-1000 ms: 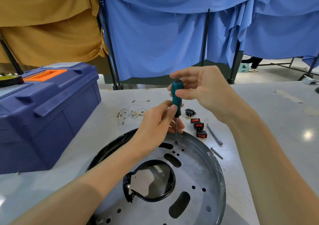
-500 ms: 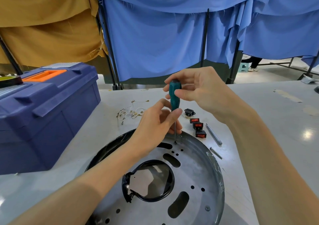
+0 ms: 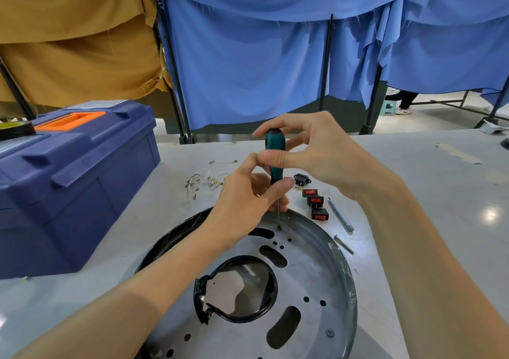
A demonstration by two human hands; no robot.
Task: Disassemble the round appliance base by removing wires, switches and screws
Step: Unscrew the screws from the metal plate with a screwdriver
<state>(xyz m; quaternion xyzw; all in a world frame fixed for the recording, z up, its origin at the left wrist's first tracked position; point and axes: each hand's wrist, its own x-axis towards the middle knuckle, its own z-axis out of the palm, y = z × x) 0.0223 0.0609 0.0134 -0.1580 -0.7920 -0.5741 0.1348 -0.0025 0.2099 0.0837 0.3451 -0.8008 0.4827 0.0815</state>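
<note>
The round metal appliance base (image 3: 311, 278) lies flat on the table before me, with a black-rimmed centre hole and several slots. A teal-handled screwdriver (image 3: 273, 152) stands upright with its tip on a screw (image 3: 279, 228) near the base's far rim. My right hand (image 3: 316, 149) pinches the top of the handle. My left hand (image 3: 248, 201) steadies the lower handle and shaft. Three red rocker switches (image 3: 315, 201), a black socket (image 3: 301, 178) and loose white wires (image 3: 209, 178) lie on the table beyond the base.
A large blue toolbox (image 3: 74, 176) with an orange handle stands at the left. Two metal screwdriver bits (image 3: 341, 218) lie right of the base. Another screw (image 3: 329, 332) sits in the base's near right. Blue and tan curtains hang behind the table.
The screwdriver stays on the same screw. My right-hand fingers have shifted around the handle top, and my left hand has risen a little along the handle.
</note>
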